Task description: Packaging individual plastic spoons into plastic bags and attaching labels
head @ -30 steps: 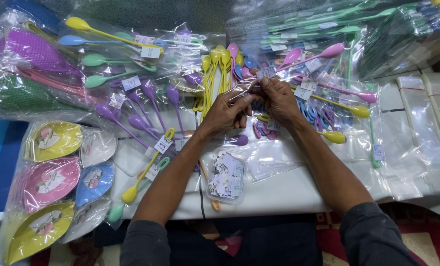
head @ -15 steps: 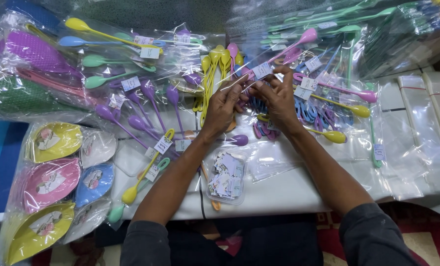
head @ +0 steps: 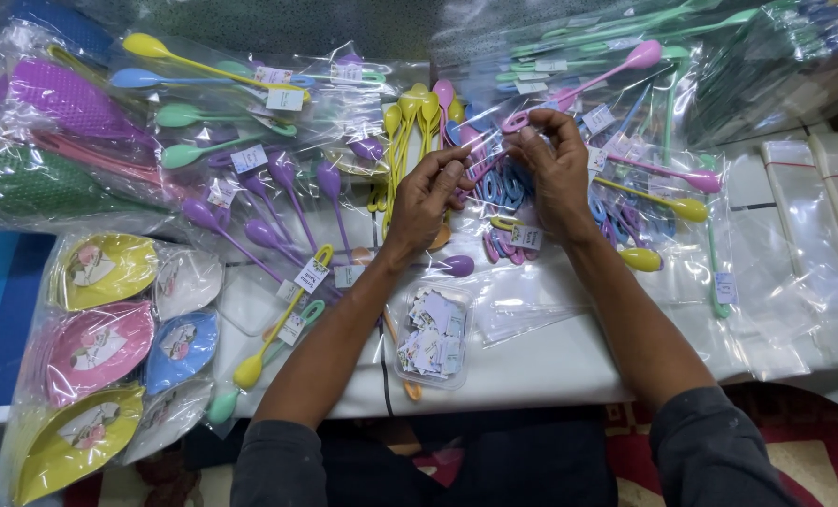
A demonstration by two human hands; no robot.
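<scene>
My right hand [head: 555,169] pinches the looped handle end of a long pink plastic spoon [head: 616,70], whose bowl points up to the far right. My left hand [head: 430,197] hovers just left of it with thumb and fingertips drawn together near the same end; whether it grips anything I cannot tell. Beneath both hands lies a pile of blue and pink spoon handles [head: 503,192] on clear bags. A bunch of yellow spoons [head: 410,122] stands just beyond my left hand.
Purple spoons [head: 278,216] with paper tags spread at the left. A clear box of small tags [head: 430,338] sits near the table's front edge. Leaf-shaped dishes [head: 100,347] in wrap lie at the lower left; empty clear bags [head: 794,244] cover the right.
The pink spoon has swung up, its bowl rising toward the far right. Both hands have lifted slightly away from me.
</scene>
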